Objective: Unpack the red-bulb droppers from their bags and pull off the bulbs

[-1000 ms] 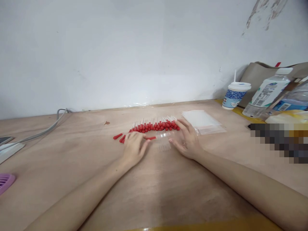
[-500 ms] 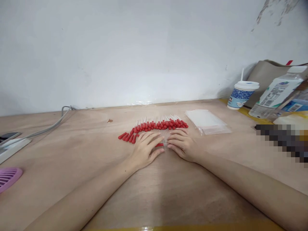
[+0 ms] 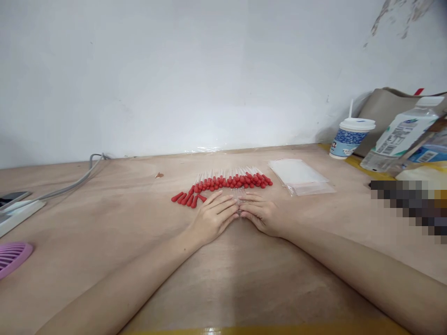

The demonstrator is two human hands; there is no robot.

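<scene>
My left hand (image 3: 213, 215) and my right hand (image 3: 261, 214) lie low on the wooden table (image 3: 223, 279), fingertips meeting in the middle. Both are closed on a small dropper, most of it hidden under the fingers. Just beyond the fingertips lie a few loose clear tubes (image 3: 239, 192). Behind them runs a row of droppers with red bulbs (image 3: 232, 180). Several loose red bulbs (image 3: 186, 199) lie to the left of the row, close to my left hand.
A stack of clear plastic bags (image 3: 300, 177) lies right of the row. At the far right stand a lidded cup with a straw (image 3: 351, 137), a tilted bottle (image 3: 401, 137) and a beige bag (image 3: 384, 107). At the left are a grey cable (image 3: 70, 186), a power strip (image 3: 17, 214) and a pink object (image 3: 12, 258).
My hands have drawn together in front of the row. The red bulb that showed between the fingers is now covered, and the view has shifted a little to the left.
</scene>
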